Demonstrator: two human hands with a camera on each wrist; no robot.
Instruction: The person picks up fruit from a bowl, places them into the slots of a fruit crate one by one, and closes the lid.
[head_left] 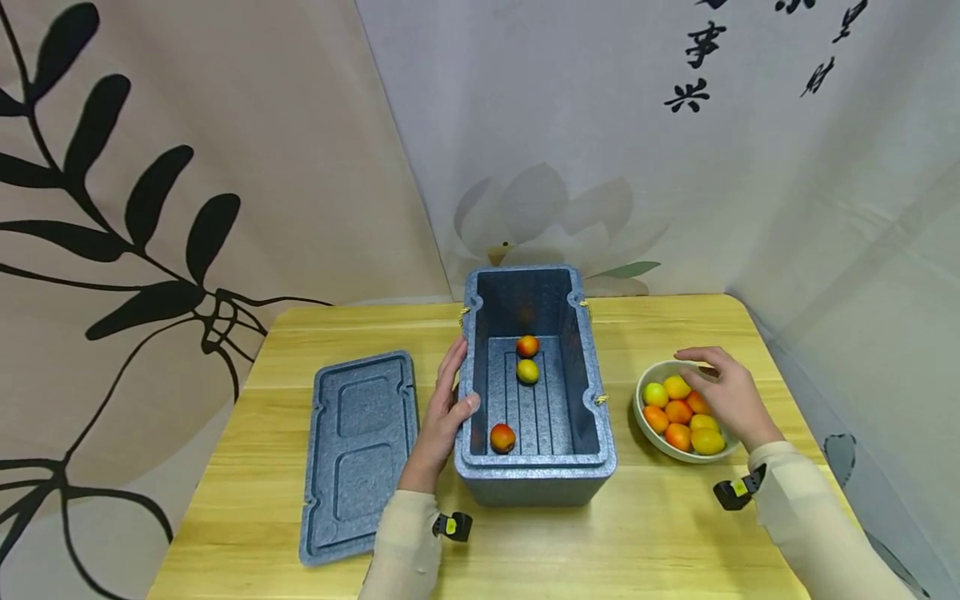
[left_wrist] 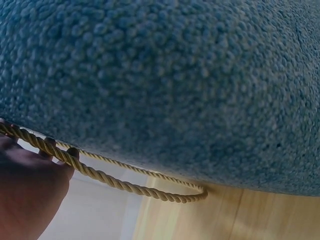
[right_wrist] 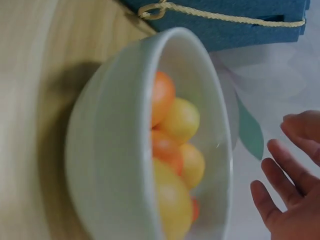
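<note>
My left hand (head_left: 438,425) rests against the left side of a blue-grey foam box (head_left: 536,483), its thumb on the rim and its fingers along the outer wall. In the left wrist view, these fingers (left_wrist: 47,152) lie by the box's yellow rope handle (left_wrist: 135,187). Inside the box are a red-orange fruit (head_left: 528,346), a yellow fruit (head_left: 528,372) and another red-orange fruit (head_left: 502,438) near the front. My right hand (head_left: 731,400) hovers over a pale bowl (head_left: 649,433) of several orange and yellow fruits (right_wrist: 180,120). Nothing shows between its spread fingers in the right wrist view.
Left of the box, its flat blue-grey lid (head_left: 360,458) lies on the wooden table (head_left: 525,550). A printed curtain (head_left: 600,125) hangs right behind the table's back edge, close to the far end of the box.
</note>
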